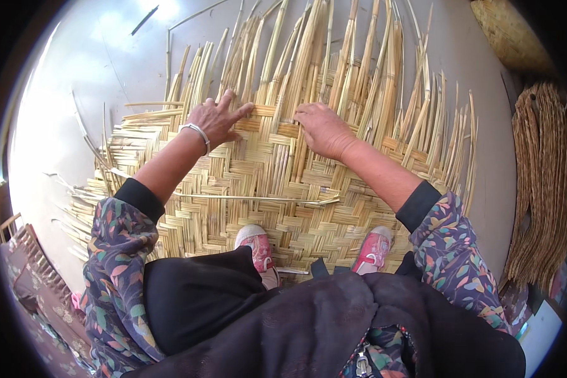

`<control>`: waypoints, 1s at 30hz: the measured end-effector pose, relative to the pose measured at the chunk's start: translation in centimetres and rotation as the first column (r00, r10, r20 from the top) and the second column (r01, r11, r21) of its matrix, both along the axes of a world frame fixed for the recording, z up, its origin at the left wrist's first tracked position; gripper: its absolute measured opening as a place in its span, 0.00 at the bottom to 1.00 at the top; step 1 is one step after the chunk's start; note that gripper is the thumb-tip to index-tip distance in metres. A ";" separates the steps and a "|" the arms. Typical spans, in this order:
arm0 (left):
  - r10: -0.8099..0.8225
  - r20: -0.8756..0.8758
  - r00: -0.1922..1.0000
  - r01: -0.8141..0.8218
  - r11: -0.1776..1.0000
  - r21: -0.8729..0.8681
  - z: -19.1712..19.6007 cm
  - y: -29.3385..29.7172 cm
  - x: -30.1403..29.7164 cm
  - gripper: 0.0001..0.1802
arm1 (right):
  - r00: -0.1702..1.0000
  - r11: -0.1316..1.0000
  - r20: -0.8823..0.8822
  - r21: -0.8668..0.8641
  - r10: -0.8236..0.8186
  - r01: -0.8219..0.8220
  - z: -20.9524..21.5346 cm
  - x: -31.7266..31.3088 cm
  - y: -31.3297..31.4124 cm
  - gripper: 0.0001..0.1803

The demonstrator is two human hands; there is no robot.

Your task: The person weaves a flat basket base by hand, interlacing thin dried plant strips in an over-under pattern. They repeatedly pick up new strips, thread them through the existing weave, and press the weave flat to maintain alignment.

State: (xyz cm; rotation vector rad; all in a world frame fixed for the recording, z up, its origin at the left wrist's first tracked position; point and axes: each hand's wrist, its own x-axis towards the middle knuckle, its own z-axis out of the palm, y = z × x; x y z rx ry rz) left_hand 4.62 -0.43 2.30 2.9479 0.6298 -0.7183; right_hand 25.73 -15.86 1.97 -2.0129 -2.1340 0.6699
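Observation:
A half-woven mat of flat yellow reed strips (264, 165) lies on the floor under me, in a zigzag weave. Its far edge fans out in long loose reed ends (305, 53). My left hand (214, 121), with a bracelet at the wrist, rests on the weave's upper left part, fingers spread. To its right, my right hand (324, 130) has its fingers curled down over strips at the weave's upper edge; its fingertips are partly hidden. A darker band of crosswise strips (268, 128) runs between both hands.
My pink shoes (256, 244) stand on the mat's near part. One long loose reed (252, 198) lies across the weave. On the right are a stack of brown woven sheets (542, 189) and a rolled mat (513, 34). A dark stick (144, 20) lies on the pale floor.

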 end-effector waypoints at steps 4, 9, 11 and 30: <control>0.003 -0.030 1.000 -0.003 1.000 -0.007 0.5 -0.4 0.3 0.45 | 0.984 0.991 -0.120 -0.043 -0.130 0.126 0.5 0.0 0.4 0.09; -0.082 -0.020 0.996 0.084 0.993 0.079 -0.1 -1.4 -0.2 0.44 | 0.975 0.963 -0.094 -0.202 -0.201 0.179 0.9 -0.8 0.2 0.08; -0.037 -0.039 0.999 0.039 0.998 0.047 -0.3 -0.9 0.1 0.44 | 0.992 0.985 -0.029 -0.127 -0.121 0.117 0.0 -1.0 -0.3 0.10; 0.452 0.148 0.880 -0.339 0.814 -0.472 4.1 -4.7 -9.3 0.25 | 0.851 0.841 -0.467 -0.538 -0.241 -0.057 3.5 -2.2 -4.9 0.17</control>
